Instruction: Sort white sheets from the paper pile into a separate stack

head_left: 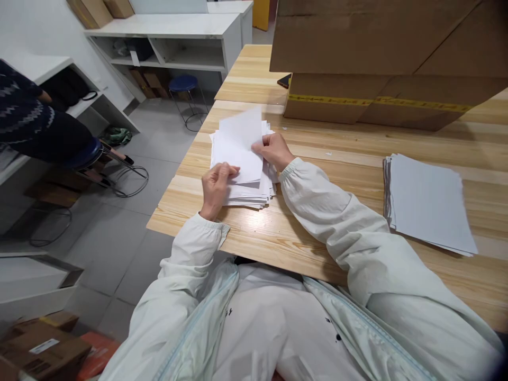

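Wooden surface [325, 222], pale striped grain, filling the middle and right of the view. Big cardboard box [389, 58] at the far edge, yellow tape along its lower part, flap hanging toward the viewer. Dark phone [284, 80] just left of the box, half hidden behind it. White shelves [178, 37] beyond the surface on the left, blue stool [183, 83] in front of them. Another person's dark patterned sleeve [27, 116] at the far left, over a second blue stool [85, 153]. Small boxes [43, 344] on the grey floor, bottom left.

Flat stack [431, 203] of white sheets on the right, well apart from both hands. Messier pile [248, 193] of smaller sheets near the left edge, fanned and uneven. One sheet [240, 143] raised above the pile, tilted, far end lifted toward the box.

Left hand [216, 185] closed on the sheet's near left corner, thumb on top, knuckles resting over the pile. Right hand [274, 151] pinching the sheet's right edge, fingers curled. Pale sleeves on both arms, cuffs gathered at the wrists.
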`<state>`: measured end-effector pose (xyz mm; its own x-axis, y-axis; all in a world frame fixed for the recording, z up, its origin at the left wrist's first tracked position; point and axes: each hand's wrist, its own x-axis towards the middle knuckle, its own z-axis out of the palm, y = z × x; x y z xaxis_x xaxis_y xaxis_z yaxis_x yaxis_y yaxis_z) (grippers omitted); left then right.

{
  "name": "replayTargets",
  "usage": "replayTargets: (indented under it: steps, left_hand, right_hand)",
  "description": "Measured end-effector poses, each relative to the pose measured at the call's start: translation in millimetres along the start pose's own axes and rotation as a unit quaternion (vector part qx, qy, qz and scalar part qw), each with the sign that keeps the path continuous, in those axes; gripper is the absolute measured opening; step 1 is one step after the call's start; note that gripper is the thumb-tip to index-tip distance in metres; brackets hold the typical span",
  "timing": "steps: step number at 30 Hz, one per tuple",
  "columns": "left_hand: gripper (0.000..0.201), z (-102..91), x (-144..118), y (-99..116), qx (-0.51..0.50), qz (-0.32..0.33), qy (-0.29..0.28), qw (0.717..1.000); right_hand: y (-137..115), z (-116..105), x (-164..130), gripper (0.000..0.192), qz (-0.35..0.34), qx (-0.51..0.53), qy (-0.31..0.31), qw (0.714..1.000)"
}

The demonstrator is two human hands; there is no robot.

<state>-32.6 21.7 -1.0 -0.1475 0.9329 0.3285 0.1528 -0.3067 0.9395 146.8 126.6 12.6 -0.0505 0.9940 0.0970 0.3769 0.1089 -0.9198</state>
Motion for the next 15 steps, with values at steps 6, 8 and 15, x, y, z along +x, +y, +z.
replayTargets:
  steps: [6,8,15]
  left_hand:
    - [0.042,-16.8,-12.9,20.0,-0.047,-0.012,0.121,0.992]
    - [0.054,-10.8,-25.8,33.6,-0.089,-0.083,-0.015,0.993]
    - [0.07,46.0,-76.2,52.1,-0.38,-0.366,-0.248,0.812]
  right_hand:
    - [-7.7,-65.5,-89.6,0.016,-0.086,0.058,0.036,0.994]
    - [-2.1,-86.3,-130.6,0.018,-0.056,0.095,0.038,0.993]
    - [39.6,-95.5,-211.3,0.031,0.033,0.183,0.074,0.98]
